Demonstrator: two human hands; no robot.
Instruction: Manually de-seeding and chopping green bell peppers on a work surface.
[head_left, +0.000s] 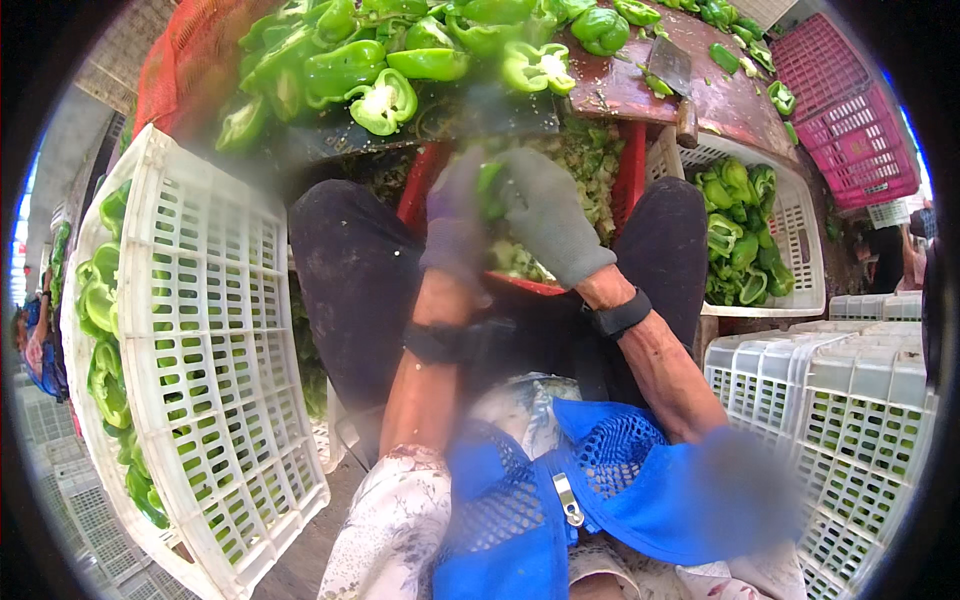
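Observation:
Both my hands, in knitted work gloves, meet over a red plastic crate (631, 165) between my knees. A green bell pepper piece (490, 190) is between them. My right hand (546, 206), in a grey glove, is closed on that piece. My left hand (455, 210), in a purplish glove, is beside it, but blur over it hides its fingers and whatever they hold. Pale pepper cores and seeds (517, 259) lie in the red crate. Just beyond, halved green bell peppers (384, 102) are heaped on the work table (600, 97).
At the left a white plastic crate (217, 360) holds pepper halves. Another white crate with peppers (806, 255) stands at the right. A cleaver (670, 67) lies at the table edge. Stacked white crates (862, 420), pink crates (855, 142) and a red mesh bag (176, 67) surround me. People are at both sides.

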